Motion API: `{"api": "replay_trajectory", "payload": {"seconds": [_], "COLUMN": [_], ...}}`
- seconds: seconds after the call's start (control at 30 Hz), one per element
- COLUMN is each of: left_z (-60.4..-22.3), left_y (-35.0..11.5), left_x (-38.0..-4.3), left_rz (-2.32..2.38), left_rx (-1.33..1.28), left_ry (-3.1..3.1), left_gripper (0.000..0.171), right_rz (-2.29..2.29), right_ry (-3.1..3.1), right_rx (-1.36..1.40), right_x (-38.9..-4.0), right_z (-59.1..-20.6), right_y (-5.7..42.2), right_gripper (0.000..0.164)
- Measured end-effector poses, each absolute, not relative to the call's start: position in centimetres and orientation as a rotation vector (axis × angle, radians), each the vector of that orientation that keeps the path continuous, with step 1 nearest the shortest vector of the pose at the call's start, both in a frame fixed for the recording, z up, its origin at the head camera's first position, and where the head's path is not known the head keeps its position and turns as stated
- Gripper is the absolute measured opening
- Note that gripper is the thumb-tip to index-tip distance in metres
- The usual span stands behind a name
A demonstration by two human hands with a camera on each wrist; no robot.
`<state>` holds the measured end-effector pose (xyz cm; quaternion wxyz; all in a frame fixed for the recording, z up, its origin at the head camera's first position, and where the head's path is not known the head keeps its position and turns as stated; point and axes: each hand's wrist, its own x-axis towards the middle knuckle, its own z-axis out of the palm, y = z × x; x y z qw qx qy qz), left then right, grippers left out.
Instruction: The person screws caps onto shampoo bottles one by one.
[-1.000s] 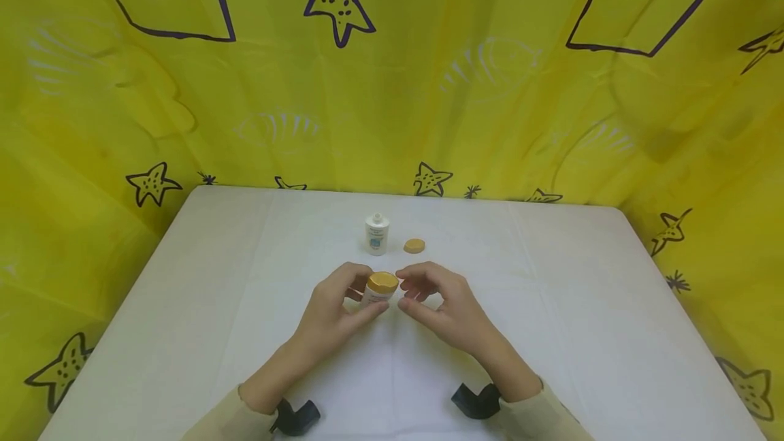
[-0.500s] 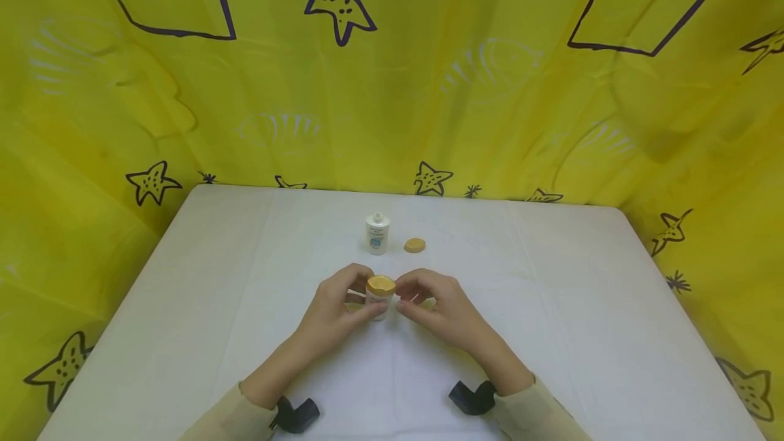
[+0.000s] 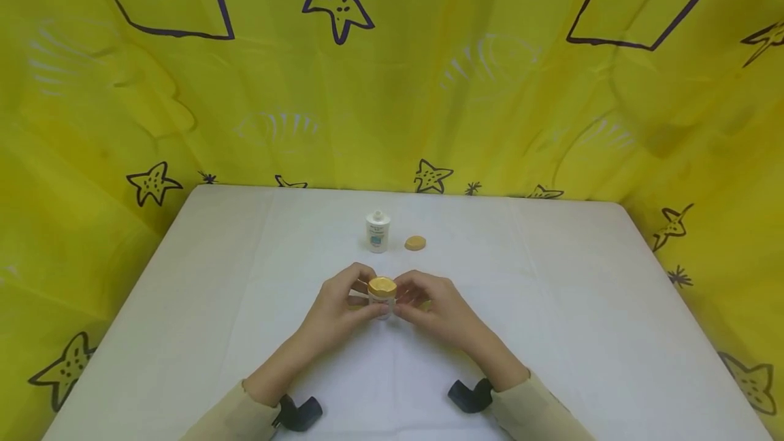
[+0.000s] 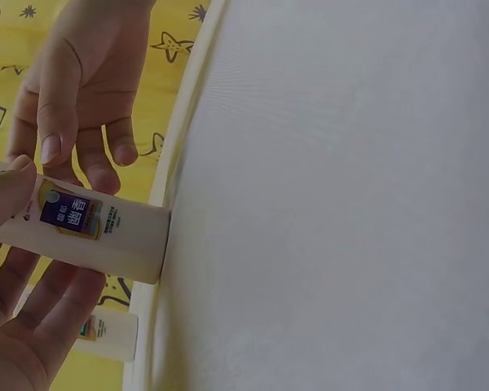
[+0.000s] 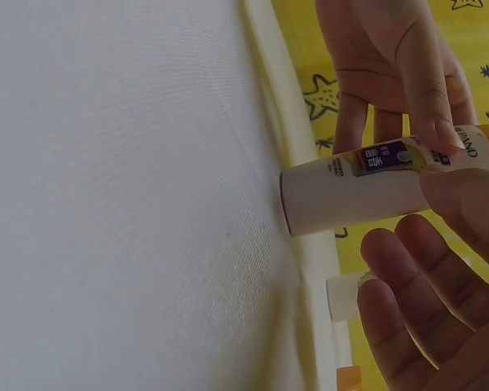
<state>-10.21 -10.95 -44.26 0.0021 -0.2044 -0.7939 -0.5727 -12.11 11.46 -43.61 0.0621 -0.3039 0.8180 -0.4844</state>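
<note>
In the head view, the capped bottle (image 3: 382,301) stands upright at the near middle of the table (image 3: 551,305); a second ago it leaned a little. The left hand (image 3: 337,310) holds it, thumb in front and fingers curving behind, so the bottle sits at its 2 o'clock. The right hand (image 3: 437,306), apart from it a second ago, has closed in until its thumb and forefinger meet the bottle's side; the bottle is at its 9 o'clock. Toward 12 o'clock from the capped bottle stands an open bottle (image 3: 377,233), with a loose cap (image 3: 415,243) at about 1 o'clock; neither has shifted on the table. Both hands hide much of the capped bottle's body, and its print is too small to read here.

In the left wrist view, the left hand enters from 8 o'clock, its thumb pressed on the label side of the bottle. The right hand hangs at 11 o'clock, fingers loosely bent. The bottle's top is cut off at 9 o'clock, and the open bottle is partly covered by the left fingers.

In the right wrist view, the right hand reaches in from 4 o'clock, half open with fingers spread; its thumb overlaps the bottle, at its 11 o'clock, but a firm hold cannot be told. The loose cap is cut off at 6 o'clock.
</note>
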Motion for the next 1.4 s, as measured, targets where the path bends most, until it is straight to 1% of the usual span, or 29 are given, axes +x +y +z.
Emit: {"api": "replay_trajectory", "payload": {"seconds": [0.17, 0.37, 0.43, 0.53, 0.6, 0.7, 0.93, 1.07, 1.17, 1.4], "left_z": [-44.1, -43.2, -42.8, -42.3, -42.3, -42.7, -43.4, -43.8, -44.1, -44.7], "left_y": [-11.0, -12.0, -12.6, -13.4, -13.8, -14.2, -14.2, -13.6, -13.1, -12.4], "left_x": [-10.2, -10.7, -11.2, -12.4, -13.2, -14.4, -16.9, -18.5, -19.4, -20.4], "left_rz": [-1.802, -1.806, -1.801, -1.827, -1.831, -1.802, -1.766, -1.763, -1.775, -1.796], "left_rx": [-0.653, -0.633, -0.595, -0.532, -0.509, -0.463, -0.392, -0.393, -0.408, -0.393], "left_ry": [-2.525, -2.616, -2.616, -2.573, -2.558, -2.586, -2.645, -2.694, -2.723, -2.746], "left_gripper": [0.040, 0.045, 0.040, 0.028, 0.026, 0.032, 0.062, 0.072, 0.071, 0.057], "right_rz": [-1.434, -1.352, -1.325, -1.290, -1.245, -1.145, -0.806, -0.693, -0.666, -0.727], "right_ry": [2.481, 2.512, 2.549, 2.653, 2.738, 2.834, 2.947, 2.935, 2.917, 2.880], "right_rx": [-0.898, -0.844, -0.801, -0.748, -0.721, -0.737, -0.752, -0.722, -0.694, -0.626], "right_x": [-12.1, -12.8, -13.3, -14.3, -15.2, -16.5, -19.0, -20.0, -20.6, -21.2], "right_z": [-43.7, -43.3, -42.9, -42.7, -42.7, -43.0, -43.7, -43.7, -43.8, -44.2], "right_y": [11.5, 12.5, 13.0, 13.5, 13.8, 14.0, 13.5, 13.2, 12.9, 12.3], "right_gripper": [0.029, 0.035, 0.035, 0.036, 0.037, 0.039, 0.050, 0.054, 0.052, 0.044]}}
